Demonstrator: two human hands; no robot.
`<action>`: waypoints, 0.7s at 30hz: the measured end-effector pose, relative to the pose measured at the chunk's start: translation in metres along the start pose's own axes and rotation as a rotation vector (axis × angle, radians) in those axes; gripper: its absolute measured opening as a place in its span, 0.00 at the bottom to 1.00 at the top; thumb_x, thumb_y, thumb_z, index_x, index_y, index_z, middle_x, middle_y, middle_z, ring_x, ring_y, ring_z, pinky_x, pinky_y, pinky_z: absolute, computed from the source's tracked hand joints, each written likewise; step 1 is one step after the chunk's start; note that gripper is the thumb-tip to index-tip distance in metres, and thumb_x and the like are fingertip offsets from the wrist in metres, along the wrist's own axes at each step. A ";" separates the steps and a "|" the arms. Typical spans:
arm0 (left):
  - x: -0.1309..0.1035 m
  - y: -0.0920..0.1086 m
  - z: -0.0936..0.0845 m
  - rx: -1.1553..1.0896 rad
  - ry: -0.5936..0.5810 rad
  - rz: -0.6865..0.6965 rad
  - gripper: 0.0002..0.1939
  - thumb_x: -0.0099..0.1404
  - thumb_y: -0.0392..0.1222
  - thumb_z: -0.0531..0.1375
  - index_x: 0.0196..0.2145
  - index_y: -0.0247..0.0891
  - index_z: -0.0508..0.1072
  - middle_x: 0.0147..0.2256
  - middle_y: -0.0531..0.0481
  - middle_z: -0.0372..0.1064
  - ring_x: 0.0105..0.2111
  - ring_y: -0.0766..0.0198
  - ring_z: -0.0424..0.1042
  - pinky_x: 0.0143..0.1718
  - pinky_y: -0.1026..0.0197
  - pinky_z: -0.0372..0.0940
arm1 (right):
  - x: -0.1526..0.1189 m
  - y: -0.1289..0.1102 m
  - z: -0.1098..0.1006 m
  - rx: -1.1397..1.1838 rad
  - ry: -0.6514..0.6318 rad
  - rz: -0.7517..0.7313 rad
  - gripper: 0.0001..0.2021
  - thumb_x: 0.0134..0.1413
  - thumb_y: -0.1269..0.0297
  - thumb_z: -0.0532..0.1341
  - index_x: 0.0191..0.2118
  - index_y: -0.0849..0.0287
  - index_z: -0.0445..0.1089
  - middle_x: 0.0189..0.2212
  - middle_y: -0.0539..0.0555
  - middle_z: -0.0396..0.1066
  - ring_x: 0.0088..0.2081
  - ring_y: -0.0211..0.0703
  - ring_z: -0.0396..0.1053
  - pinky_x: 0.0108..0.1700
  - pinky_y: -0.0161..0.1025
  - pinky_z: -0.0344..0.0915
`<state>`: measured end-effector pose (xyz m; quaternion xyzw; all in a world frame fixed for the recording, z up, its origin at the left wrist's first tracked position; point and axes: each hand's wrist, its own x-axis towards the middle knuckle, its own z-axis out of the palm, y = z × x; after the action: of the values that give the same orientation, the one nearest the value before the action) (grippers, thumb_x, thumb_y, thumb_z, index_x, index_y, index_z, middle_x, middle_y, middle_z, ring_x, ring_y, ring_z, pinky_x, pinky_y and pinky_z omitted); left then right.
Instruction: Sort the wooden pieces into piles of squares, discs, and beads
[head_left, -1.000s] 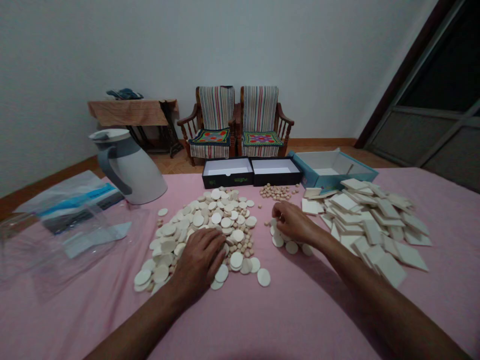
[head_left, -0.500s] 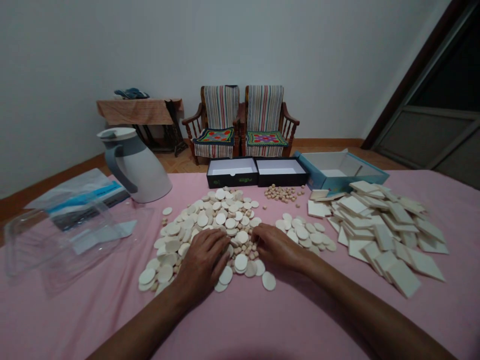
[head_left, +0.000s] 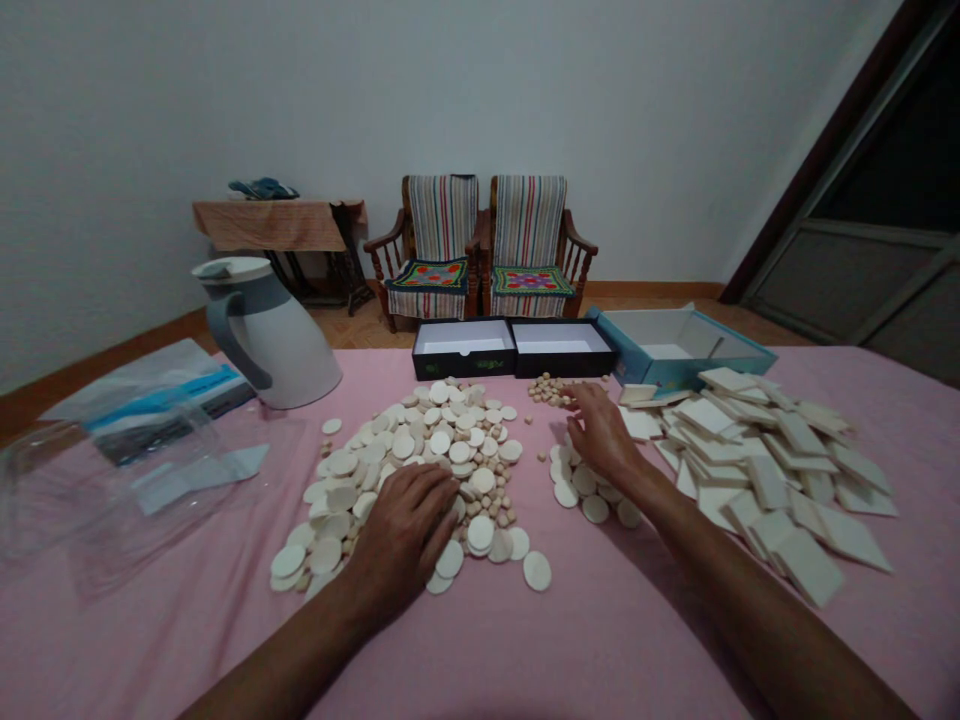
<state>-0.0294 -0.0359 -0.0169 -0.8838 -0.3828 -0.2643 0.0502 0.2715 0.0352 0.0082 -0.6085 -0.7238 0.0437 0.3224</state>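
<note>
A large mound of pale round discs [head_left: 403, 445] mixed with small wooden beads lies on the pink cloth. My left hand [head_left: 409, 525] rests palm down on its near side, fingers slightly spread, with discs under and around it. Farther right, my right hand [head_left: 600, 425] reaches over a smaller group of discs [head_left: 583, 482], its fingers apart at the near edge of a pile of small beads [head_left: 547, 388]. Nothing shows in its grasp. One bead sits alone between the two disc groups.
Square pale tiles [head_left: 795, 450] are heaped at the right. Two black boxes [head_left: 465, 362] and a blue box [head_left: 660, 370] stand at the back. A white jug [head_left: 292, 350], clear plastic trays [head_left: 172, 460] and a blue-striped pack [head_left: 169, 405] are at the left.
My right hand has moved from the large mound's right edge, away and to the right, to the bead pile, and its fingers have opened. My left hand has stayed on the mound.
</note>
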 end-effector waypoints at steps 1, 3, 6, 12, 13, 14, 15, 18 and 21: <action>0.000 0.000 0.000 0.002 0.000 0.001 0.14 0.69 0.37 0.55 0.51 0.36 0.69 0.50 0.42 0.70 0.52 0.52 0.65 0.55 0.43 0.61 | 0.000 0.003 0.000 0.002 0.025 -0.003 0.19 0.50 0.81 0.53 0.47 0.63 0.67 0.45 0.61 0.66 0.42 0.44 0.67 0.44 0.38 0.62; 0.000 0.000 0.000 0.006 0.003 0.004 0.14 0.69 0.37 0.55 0.51 0.36 0.69 0.50 0.42 0.70 0.52 0.53 0.66 0.55 0.43 0.61 | -0.003 0.003 0.003 -0.024 -0.044 -0.018 0.17 0.51 0.79 0.54 0.46 0.62 0.69 0.44 0.60 0.69 0.42 0.44 0.68 0.46 0.39 0.61; 0.001 0.000 0.000 0.009 0.008 0.003 0.14 0.69 0.37 0.55 0.51 0.36 0.69 0.50 0.42 0.70 0.52 0.53 0.65 0.55 0.44 0.61 | -0.013 -0.008 0.009 -0.137 -0.281 -0.031 0.09 0.55 0.73 0.57 0.40 0.60 0.73 0.37 0.57 0.73 0.42 0.46 0.68 0.44 0.39 0.59; 0.000 0.001 -0.001 0.007 0.009 0.004 0.14 0.68 0.36 0.55 0.51 0.36 0.70 0.50 0.42 0.70 0.53 0.53 0.65 0.55 0.45 0.61 | -0.022 -0.028 0.019 -0.278 -0.400 -0.039 0.09 0.58 0.72 0.56 0.38 0.59 0.74 0.38 0.58 0.73 0.44 0.49 0.65 0.43 0.41 0.52; 0.000 0.001 -0.001 0.008 0.013 0.003 0.14 0.68 0.36 0.55 0.50 0.36 0.70 0.50 0.42 0.70 0.53 0.53 0.65 0.55 0.45 0.61 | -0.022 -0.029 0.020 -0.279 -0.397 -0.040 0.10 0.58 0.72 0.55 0.38 0.60 0.74 0.38 0.59 0.73 0.44 0.49 0.65 0.43 0.42 0.51; 0.001 0.001 -0.001 0.009 0.016 0.003 0.14 0.68 0.36 0.55 0.50 0.36 0.70 0.50 0.42 0.70 0.52 0.53 0.65 0.55 0.45 0.61 | -0.022 -0.029 0.020 -0.275 -0.394 -0.041 0.10 0.57 0.73 0.55 0.38 0.60 0.73 0.38 0.59 0.73 0.44 0.49 0.65 0.43 0.42 0.50; 0.001 0.001 -0.001 0.009 0.018 0.004 0.14 0.68 0.36 0.55 0.50 0.36 0.70 0.50 0.42 0.70 0.52 0.53 0.65 0.55 0.45 0.62 | -0.023 -0.029 0.020 -0.266 -0.385 -0.043 0.10 0.57 0.74 0.55 0.39 0.61 0.73 0.38 0.59 0.72 0.44 0.48 0.64 0.43 0.42 0.50; 0.001 0.001 -0.001 0.010 0.012 0.006 0.14 0.68 0.36 0.55 0.51 0.36 0.70 0.50 0.42 0.71 0.52 0.53 0.66 0.54 0.45 0.62 | -0.027 -0.029 0.022 -0.203 -0.370 -0.061 0.09 0.55 0.75 0.55 0.39 0.61 0.71 0.37 0.58 0.71 0.42 0.47 0.64 0.44 0.42 0.49; 0.002 0.001 -0.001 0.010 0.000 0.001 0.14 0.69 0.37 0.54 0.51 0.37 0.70 0.50 0.41 0.71 0.53 0.53 0.66 0.55 0.44 0.62 | -0.033 -0.029 0.026 -0.114 -0.363 -0.102 0.08 0.59 0.72 0.54 0.37 0.59 0.71 0.37 0.56 0.70 0.43 0.46 0.63 0.45 0.42 0.49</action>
<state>-0.0279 -0.0357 -0.0148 -0.8837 -0.3838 -0.2623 0.0548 0.2345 0.0062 -0.0131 -0.5704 -0.8013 0.0950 0.1536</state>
